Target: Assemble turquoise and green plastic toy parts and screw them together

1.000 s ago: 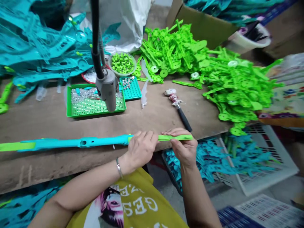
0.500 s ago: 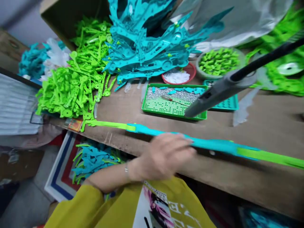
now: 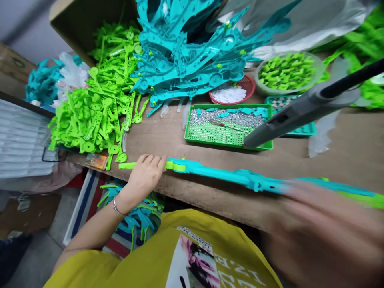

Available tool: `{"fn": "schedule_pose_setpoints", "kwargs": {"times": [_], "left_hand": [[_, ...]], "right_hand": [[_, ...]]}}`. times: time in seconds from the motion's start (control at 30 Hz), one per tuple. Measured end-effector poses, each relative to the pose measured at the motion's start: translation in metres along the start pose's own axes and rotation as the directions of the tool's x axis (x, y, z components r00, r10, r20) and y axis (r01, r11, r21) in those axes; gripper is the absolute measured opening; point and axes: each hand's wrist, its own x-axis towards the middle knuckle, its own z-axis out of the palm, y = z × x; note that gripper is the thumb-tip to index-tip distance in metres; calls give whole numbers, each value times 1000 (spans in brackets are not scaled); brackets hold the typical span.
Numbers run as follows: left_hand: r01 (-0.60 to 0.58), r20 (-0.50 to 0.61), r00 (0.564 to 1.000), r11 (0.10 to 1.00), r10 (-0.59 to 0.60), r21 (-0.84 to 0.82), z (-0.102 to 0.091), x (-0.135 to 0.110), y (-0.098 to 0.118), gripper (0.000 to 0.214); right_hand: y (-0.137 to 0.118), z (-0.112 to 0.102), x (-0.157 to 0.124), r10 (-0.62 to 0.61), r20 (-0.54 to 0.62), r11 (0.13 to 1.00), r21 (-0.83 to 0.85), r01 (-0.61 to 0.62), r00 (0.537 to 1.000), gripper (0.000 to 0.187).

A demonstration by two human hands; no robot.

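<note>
A long teal plastic bar [image 3: 228,173] lies along the front of the wooden workbench [image 3: 159,136], with a lime-green strip [image 3: 127,165] at its near end. My left hand [image 3: 144,178], a metal bangle at its wrist, is closed around the bar where teal meets lime. My right hand [image 3: 324,236] is a heavy blur at the lower right, near the bar's far lime-green end [image 3: 357,199]. Motion blur hides whether it holds anything.
Behind the bar are a heap of lime-green plastic parts [image 3: 90,116] and a stack of teal parts [image 3: 186,52]. A green tray of silver beads [image 3: 228,126], a bowl of green pieces [image 3: 288,72] and a red basket [image 3: 232,90] stand nearby. A grey hanging tool [image 3: 300,108] hangs above the bench.
The view has swung round from the earlier frames. My left hand has slid along the bar to its lime-green end, and my right hand has moved off toward the far end.
</note>
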Motion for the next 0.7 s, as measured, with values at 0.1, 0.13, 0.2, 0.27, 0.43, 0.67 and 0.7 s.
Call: {"fn": "schedule_pose_setpoints", "kwargs": {"times": [0.1, 0.13, 0.2, 0.27, 0.43, 0.67, 0.7], "left_hand": [[-8, 37, 999, 999, 6, 43, 1, -2, -3, 31], [-11, 33, 999, 999, 9, 48, 3, -3, -3, 30], [-20, -1, 1000, 998, 20, 55, 6, -1, -4, 28], [-39, -46, 998, 997, 42, 60, 9, 1, -6, 27], [-74, -97, 992, 996, 79, 58, 7, 11, -11, 20], [-73, -255, 964, 997, 78, 32, 15, 27, -2, 26], [-95, -284, 953, 995, 102, 39, 18, 29, -3, 27]], "right_hand": [[-16, -6, 32, 60, -95, 934, 356, -22, 994, 42], [-22, -4, 43, 89, -100, 873, 487, -29, 991, 38], [-35, 4, 61, 106, -51, 763, 644, -48, 993, 31], [-44, 12, 72, 63, 21, 751, 658, -61, 998, 24], [-42, 21, 78, 34, 71, 721, 689, -74, 997, 17], [-30, 22, 88, 7, 114, 668, 739, -89, 994, 13], [-29, 23, 88, 17, 104, 674, 734, -88, 994, 14]]}}
